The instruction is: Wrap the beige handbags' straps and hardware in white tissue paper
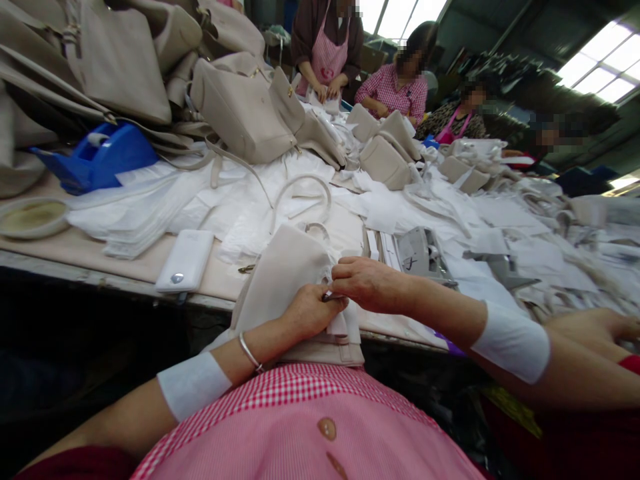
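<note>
A cream handbag [287, 260] leans on the table's front edge, against the checked apron, its looped handle [303, 180] rising behind it. At the bag's right side, my left hand [311, 311] is closed, gripping part of the bag near a small dark piece at the fingertips. Just above it, my right hand [364, 281] is closed in a pinch, its fingertips almost meeting the left ones. Whatever the right fingers hold is too small and hidden to name. A short cream strap end [337, 327] hangs below the left hand.
A blue tape dispenser [103, 157], a round dish [33, 217] and a white box-like device [185, 260] are at the left. Finished-looking beige bags [245, 110] are piled behind. White wrapping sheets [150, 207] cover much of the table. Co-workers sit opposite; another person's hand [595, 330] is at right.
</note>
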A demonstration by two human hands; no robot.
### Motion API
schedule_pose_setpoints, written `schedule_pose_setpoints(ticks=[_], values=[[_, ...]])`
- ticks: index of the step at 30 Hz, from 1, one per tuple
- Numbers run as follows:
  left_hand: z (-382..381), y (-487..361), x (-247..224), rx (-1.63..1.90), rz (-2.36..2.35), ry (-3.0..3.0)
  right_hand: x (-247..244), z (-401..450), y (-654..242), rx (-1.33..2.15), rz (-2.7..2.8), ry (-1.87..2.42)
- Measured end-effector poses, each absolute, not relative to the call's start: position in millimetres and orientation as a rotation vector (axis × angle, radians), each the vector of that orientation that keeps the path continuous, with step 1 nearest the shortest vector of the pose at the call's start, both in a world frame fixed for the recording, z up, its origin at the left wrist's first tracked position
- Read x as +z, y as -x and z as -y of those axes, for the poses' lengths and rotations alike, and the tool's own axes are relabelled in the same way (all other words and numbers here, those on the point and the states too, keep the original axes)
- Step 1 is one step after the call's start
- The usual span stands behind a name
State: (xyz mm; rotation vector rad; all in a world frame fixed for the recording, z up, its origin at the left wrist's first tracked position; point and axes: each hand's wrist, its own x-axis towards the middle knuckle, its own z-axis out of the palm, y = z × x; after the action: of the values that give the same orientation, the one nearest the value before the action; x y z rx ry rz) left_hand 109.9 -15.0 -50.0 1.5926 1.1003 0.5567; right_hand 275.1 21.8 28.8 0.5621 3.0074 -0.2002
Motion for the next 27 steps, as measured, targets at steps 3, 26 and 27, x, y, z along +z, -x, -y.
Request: schedule_pose_setpoints(ticks=[3,26,27], values=[[14.8,-109.9,-49.3,0.564,-1.089,-1.592,26.2,-18.0,-270.0,-0.108,-2.962,-0.581],[13.5,-101.2,-54.7,0.521,-0.890,-1.322,10.9,16.9,-287.1,0.151,-3.106,-0.758],[13.5,-99.7,-54.6,0.527,-0.841,-1.275,9.0,16.6,-287.3,0.149,-3.133,-0.775]])
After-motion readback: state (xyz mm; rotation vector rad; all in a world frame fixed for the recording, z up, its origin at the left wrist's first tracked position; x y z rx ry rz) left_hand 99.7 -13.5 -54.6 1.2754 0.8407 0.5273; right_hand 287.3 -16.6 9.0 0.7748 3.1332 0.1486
